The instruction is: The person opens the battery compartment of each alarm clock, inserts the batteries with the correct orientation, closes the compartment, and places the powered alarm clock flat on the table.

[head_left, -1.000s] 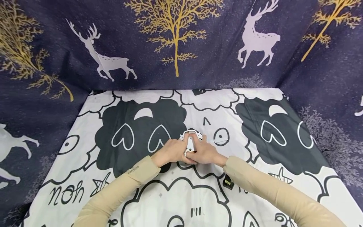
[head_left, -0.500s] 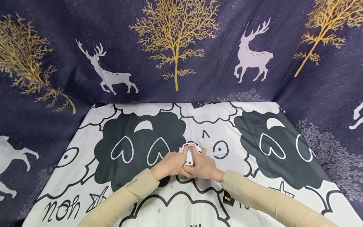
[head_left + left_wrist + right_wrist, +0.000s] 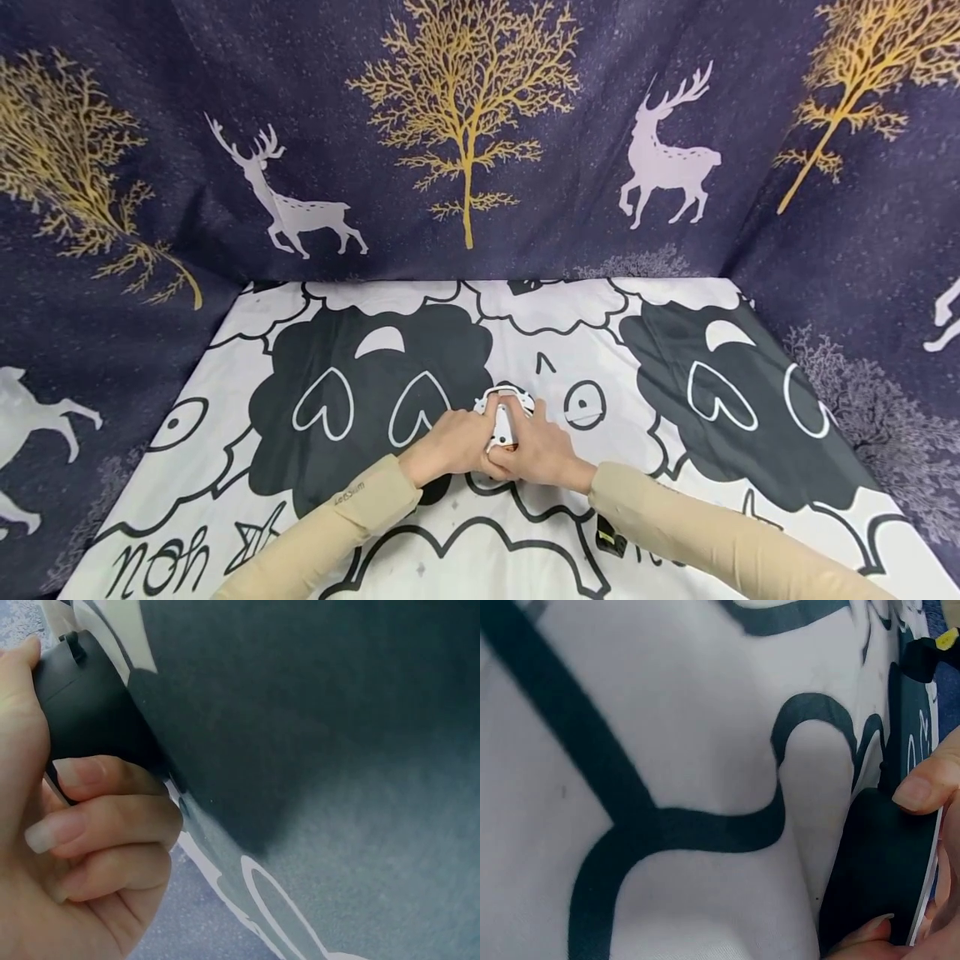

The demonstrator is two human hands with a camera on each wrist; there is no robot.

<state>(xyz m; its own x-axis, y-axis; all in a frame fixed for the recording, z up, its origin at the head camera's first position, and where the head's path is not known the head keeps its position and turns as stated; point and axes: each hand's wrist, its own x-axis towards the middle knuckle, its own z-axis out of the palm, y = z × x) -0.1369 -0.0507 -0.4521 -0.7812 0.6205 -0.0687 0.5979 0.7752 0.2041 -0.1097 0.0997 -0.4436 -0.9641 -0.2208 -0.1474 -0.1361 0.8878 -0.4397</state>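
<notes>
Facing, across the far side, a softly rippled navy cloth backdrop [image 3: 555, 225] printed with pale deer [image 3: 307, 214] and gold branching trees [image 3: 467, 158]. Looking down on a table [image 3: 465, 558] covered in white fabric, lightly creased, with scalloped dark sheep shapes [image 3: 371, 392] and thick black outlines. Reaching in from near left with a smooth beige left sleeve [image 3: 322, 533], angling the forearm inward and far. Gripping the left side of a white-and-black device [image 3: 502, 427] with the left hand [image 3: 453, 442], curling fingers around a rounded matte black body and extending the index finger toward the curved far rim. Holding the device around mid-table, between both hands, pale face showing; being unable to tell about contact with the fabric. Grasping the right side with the right hand [image 3: 546, 446], pressing fingertips onto a dark smooth surface with a thin white edge. Slanting inward from near right with a beige right sleeve [image 3: 720, 533], passing just beside a small black item with a yellow patch [image 3: 610, 536].
</notes>
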